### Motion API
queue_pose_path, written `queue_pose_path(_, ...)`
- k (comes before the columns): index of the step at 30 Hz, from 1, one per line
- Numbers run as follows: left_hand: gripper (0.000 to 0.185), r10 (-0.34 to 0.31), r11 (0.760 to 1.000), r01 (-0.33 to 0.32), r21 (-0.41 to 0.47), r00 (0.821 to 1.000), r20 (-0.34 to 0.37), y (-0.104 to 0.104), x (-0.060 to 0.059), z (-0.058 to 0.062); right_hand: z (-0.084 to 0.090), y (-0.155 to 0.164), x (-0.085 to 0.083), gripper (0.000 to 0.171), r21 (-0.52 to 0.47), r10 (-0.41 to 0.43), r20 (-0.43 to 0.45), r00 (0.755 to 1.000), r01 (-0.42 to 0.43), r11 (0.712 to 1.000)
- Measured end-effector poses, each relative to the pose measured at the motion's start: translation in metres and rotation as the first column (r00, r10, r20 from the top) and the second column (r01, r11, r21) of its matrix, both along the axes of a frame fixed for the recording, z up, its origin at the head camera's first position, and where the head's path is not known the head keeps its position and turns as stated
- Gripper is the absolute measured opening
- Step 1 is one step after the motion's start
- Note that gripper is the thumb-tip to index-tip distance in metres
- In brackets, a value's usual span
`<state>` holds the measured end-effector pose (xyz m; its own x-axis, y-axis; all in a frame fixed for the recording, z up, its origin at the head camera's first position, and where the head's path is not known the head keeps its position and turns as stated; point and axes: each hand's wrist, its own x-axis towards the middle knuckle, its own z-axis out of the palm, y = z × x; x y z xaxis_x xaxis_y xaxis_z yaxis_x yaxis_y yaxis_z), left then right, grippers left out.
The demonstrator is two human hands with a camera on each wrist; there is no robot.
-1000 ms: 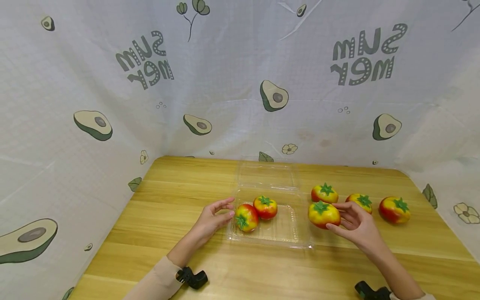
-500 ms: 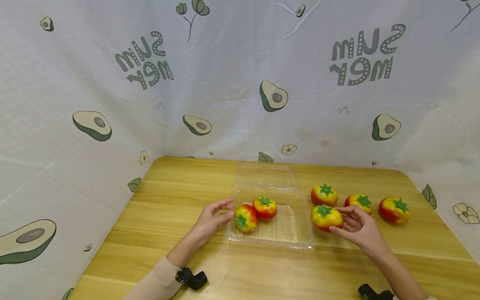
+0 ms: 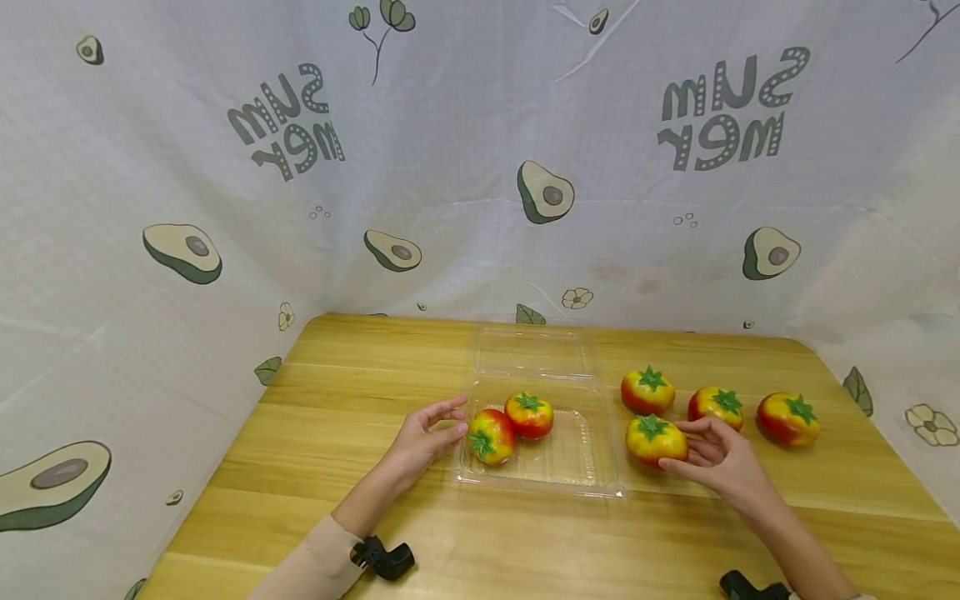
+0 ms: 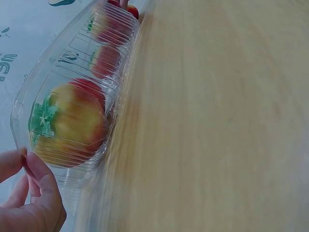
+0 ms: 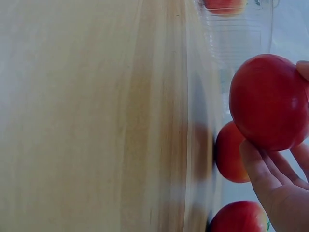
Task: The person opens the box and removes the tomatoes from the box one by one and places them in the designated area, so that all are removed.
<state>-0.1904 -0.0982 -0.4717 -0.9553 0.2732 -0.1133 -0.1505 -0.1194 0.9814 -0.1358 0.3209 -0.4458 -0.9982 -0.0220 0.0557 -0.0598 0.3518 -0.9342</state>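
From where I stand, the person's right hand (image 3: 716, 457) has thumb and fingers closed on the sides of a glossy, squat round fruit in yellow and red with a green star-shaped leaf cap (image 3: 657, 441). It appears to be held just off the wood, near the right edge of an open clear plastic clamshell box (image 3: 570, 454). The left hand (image 3: 423, 442) pinches that box's left rim between thumb and finger.

The only writing I can read is the grey dotted lettering (image 3: 723, 142) on the white hanging sheet (image 3: 450, 125): "summer", split as "sum" over "mer", mirror-reversed and printed twice.

The held fruit's leaf cap points upward, and its longer axis runs roughly side to side. Yellow spreads around the cap and deepens to smooth, shiny red underneath.

In the box's left half sit two similar fruits: the front one (image 3: 492, 436) tips its cap toward the person; the back one (image 3: 529, 416) has its cap up. The box's lid (image 3: 534, 350) lies folded back.

Three more stand on the wood-grain table (image 3: 525, 542): one (image 3: 648, 392) just behind the held fruit, another (image 3: 715, 407) behind the right hand, and the last (image 3: 787, 419) farther right.
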Motion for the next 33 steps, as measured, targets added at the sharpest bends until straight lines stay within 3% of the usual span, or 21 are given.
queue_pose_path(33, 0.049, 0.004, 1.000, -0.004, -0.013, 1.000, 0.007, 0.0003, 0.0010, 0.0037, -0.0037, -0.0005, -0.0019, 0.048, 0.057, -0.030, 0.155, 0.988, 0.021, 0.998)
